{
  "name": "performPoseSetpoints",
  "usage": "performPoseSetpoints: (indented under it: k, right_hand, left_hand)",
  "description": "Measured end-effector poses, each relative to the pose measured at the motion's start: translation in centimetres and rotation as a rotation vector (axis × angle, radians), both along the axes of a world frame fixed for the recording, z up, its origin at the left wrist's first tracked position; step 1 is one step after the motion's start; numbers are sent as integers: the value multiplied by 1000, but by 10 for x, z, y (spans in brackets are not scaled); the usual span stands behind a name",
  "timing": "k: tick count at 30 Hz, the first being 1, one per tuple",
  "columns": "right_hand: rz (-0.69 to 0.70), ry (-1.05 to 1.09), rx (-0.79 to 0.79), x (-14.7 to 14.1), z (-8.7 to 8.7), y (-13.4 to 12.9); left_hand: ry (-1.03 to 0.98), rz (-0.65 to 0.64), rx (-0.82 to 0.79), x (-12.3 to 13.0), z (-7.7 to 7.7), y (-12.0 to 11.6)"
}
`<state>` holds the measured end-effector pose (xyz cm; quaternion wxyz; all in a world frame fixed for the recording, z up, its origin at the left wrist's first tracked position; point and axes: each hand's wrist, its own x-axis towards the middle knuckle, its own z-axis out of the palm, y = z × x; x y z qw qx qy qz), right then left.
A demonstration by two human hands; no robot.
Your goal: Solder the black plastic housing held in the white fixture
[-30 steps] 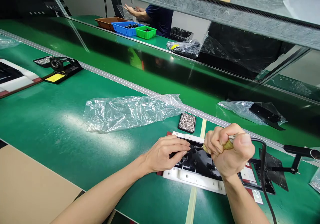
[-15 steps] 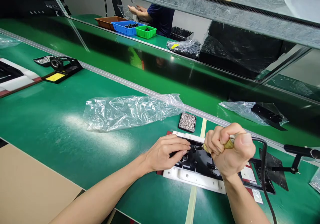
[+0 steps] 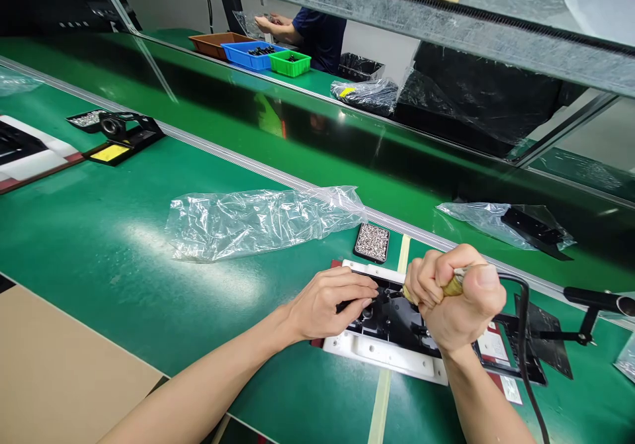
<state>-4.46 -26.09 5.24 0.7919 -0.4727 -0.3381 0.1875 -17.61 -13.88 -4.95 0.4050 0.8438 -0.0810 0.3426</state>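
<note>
A black part [image 3: 397,321] lies in a white fixture [image 3: 381,353] at the lower right of the middle. Over its left end is my left hand [image 3: 335,300], fingers together and pressed toward the part; whatever is under the fingertips is hidden. My right hand [image 3: 454,295] is wrapped round the yellowish handle of a corded tool [image 3: 453,285]. The tool's thin tip points left, down at the black part near my left fingertips. A black cable [image 3: 523,338] runs from the handle toward the bottom right. Behind the fixture sits a small tray of tiny metal pieces [image 3: 372,242].
A clear plastic bag [image 3: 262,222] lies left of the small tray. A black stand [image 3: 588,318] is at the right, another stand [image 3: 126,136] at the far left. Beyond the green belt [image 3: 297,126], a person [image 3: 317,37] works behind coloured bins [image 3: 248,55]. A metal shelf [image 3: 397,17] hangs above.
The bagged black piece on the belt has shifted slightly right. The other person's hands have moved a little. My hands look almost still, with the tool held as before.
</note>
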Motion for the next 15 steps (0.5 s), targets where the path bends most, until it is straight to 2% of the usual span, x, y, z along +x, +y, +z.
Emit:
performPoseSetpoints:
  k: [15]
  right_hand:
    - [-26, -10, -17, -1, 0, 0]
  left_hand:
    - [5, 2, -8, 0, -1, 0]
